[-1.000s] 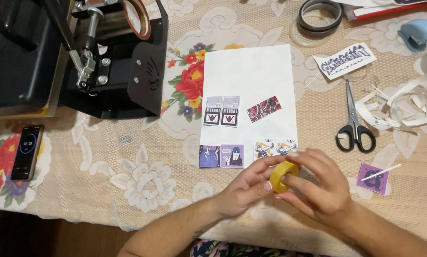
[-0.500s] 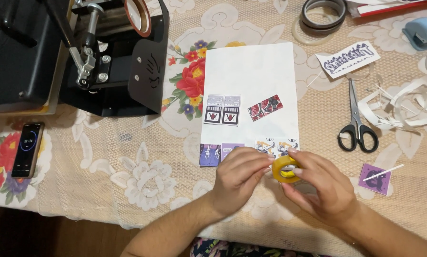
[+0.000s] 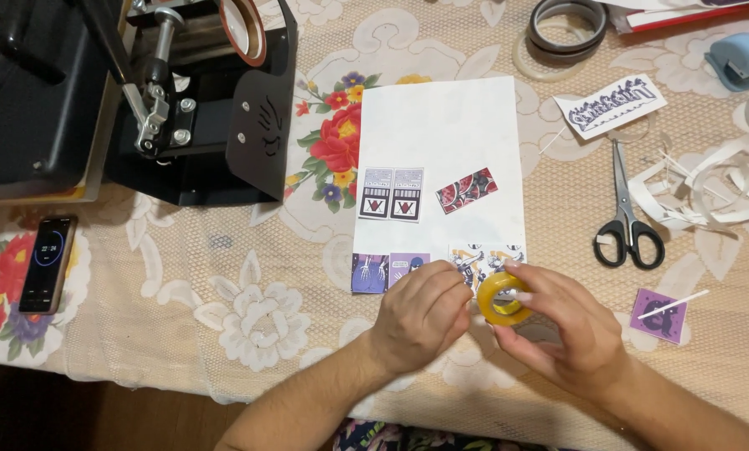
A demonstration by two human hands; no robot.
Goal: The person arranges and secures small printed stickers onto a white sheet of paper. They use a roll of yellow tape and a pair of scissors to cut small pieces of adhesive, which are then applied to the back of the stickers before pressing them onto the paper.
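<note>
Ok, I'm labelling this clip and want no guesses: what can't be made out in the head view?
- Free end of the yellow tape roll: hidden by the left hand and right hand.
- Lowest cut-out pictures on the white sheet: partly covered by both hands.
- Black press machine: cut off by the top and left edges.
- Phone screen: too small to tell.

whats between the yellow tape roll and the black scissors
In the head view, only bare lace tablecloth lies between the yellow tape roll and black scissors.
</note>
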